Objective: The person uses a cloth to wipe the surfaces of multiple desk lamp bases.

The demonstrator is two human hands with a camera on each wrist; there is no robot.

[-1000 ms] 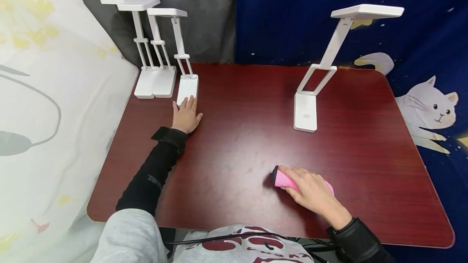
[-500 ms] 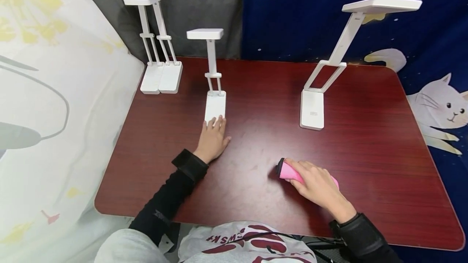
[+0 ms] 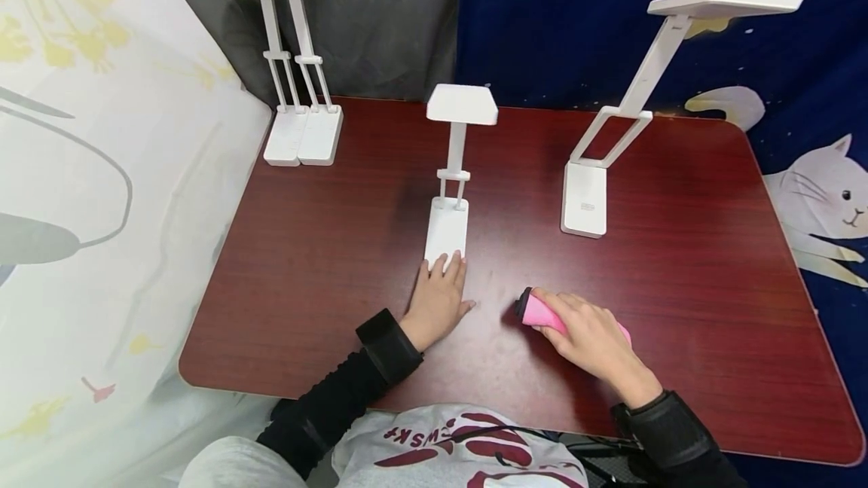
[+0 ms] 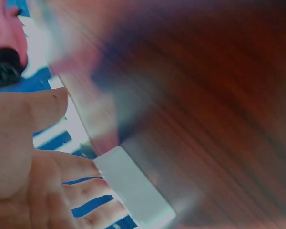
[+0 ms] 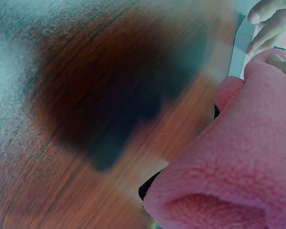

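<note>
My left hand [image 3: 436, 303] lies flat on the table in the head view, with its straight fingertips at the front end of a white desk lamp's base [image 3: 447, 230]. This lamp stands upright, its head [image 3: 463, 105] facing forward. In the left wrist view the fingertips meet the end of the white base [image 4: 133, 186], with the thumb spread apart. My right hand [image 3: 593, 341] grips a pink fleecy roll [image 3: 541, 312] with a black end, close over the table. The right wrist view shows its fuzzy pink surface [image 5: 238, 148] near the camera; most of that hand is hidden there.
Two more white lamps [image 3: 319, 138] stand side by side at the back left corner of the reddish-brown table [image 3: 325, 247]. Another white lamp [image 3: 584, 202] stands right of centre, its arm leaning right. Grey and blue curtains [image 3: 542, 28] hang behind the table.
My left hand has moved right and toward me, and the lamp at its fingertips has come along from beside the back left pair. The right hand keeps its grip on the pink roll.
</note>
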